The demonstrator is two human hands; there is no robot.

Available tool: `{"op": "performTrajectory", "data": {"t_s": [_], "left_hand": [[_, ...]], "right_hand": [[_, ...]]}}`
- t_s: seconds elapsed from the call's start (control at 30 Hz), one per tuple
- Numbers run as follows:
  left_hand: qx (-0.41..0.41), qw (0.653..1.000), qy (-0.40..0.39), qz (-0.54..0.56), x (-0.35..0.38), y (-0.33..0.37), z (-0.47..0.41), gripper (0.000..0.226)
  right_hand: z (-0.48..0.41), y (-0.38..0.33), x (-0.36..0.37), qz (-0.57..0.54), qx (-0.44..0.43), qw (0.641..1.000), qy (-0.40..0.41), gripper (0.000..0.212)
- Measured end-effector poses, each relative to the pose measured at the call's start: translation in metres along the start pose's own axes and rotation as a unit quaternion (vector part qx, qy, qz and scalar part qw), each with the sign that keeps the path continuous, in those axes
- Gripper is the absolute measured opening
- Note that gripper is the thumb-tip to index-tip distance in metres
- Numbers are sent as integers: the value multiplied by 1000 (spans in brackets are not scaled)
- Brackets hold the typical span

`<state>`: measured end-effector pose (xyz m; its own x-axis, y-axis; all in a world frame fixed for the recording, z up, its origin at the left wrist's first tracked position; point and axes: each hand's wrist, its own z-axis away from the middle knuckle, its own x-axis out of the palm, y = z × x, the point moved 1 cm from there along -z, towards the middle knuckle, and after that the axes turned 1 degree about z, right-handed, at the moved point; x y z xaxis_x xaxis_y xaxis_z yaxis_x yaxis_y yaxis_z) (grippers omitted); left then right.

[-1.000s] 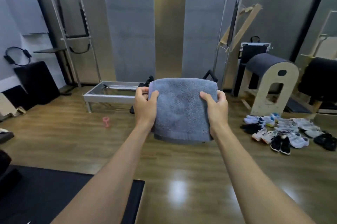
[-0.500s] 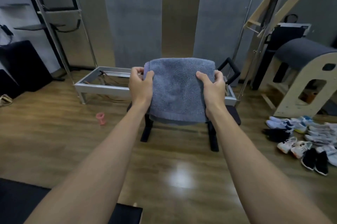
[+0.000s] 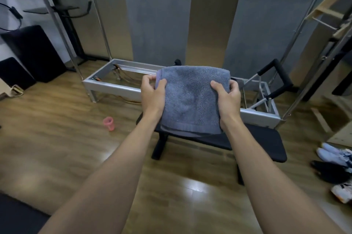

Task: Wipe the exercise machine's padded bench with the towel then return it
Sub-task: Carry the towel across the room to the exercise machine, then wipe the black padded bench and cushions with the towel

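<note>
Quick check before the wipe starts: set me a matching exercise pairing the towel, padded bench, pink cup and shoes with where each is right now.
Things:
1. towel
2. padded bench
3. pink cup
4. shoes

Places:
A. on the floor, left of the bench
B. held up between left hand and right hand
C. on the floor at the far right
D. just below and behind the towel

Pairs: 1-B, 2-D, 3-A, 4-C

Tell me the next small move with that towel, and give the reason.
Probably lower the towel onto the black padded bench just beneath it. The left hand and right hand hold it folded by its sides, above the pad, and no wiping contact shows yet.
</note>
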<state>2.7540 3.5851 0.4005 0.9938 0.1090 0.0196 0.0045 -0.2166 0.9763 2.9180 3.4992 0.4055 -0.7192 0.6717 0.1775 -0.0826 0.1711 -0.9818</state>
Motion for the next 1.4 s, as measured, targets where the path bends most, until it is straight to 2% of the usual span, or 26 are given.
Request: {"op": "performTrajectory", "data": {"t_s": [0.23,0.5,0.63,0.8,0.93,1.17,1.3,1.4], "left_hand": [[-53,998,-21,-11,23,-92,-106,14],[-72,996,-52,-28,34,-221,-218,15],[-70,994,-71,-46,40,-314,-257,13],[-63,993,-90,-47,49,-462,-286,12],[-100,987,-120,-36,52,-547,-292,20],[-79,991,-102,-33,56,-569,-311,23],[-98,988,-101,-60,69,-593,-338,34],[-139,978,-102,-116,81,-619,-359,42]], "right_hand": [[-90,83,67,11,44,999,14,28],[-173,199,142,17,60,998,31,29],[-214,281,162,40,38,998,24,32],[-255,418,171,46,27,998,20,32],[-273,502,175,55,25,998,8,34],[-297,540,195,43,16,998,-31,36],[-332,563,204,60,55,996,-45,31],[-359,587,210,94,99,989,-48,35]]}}
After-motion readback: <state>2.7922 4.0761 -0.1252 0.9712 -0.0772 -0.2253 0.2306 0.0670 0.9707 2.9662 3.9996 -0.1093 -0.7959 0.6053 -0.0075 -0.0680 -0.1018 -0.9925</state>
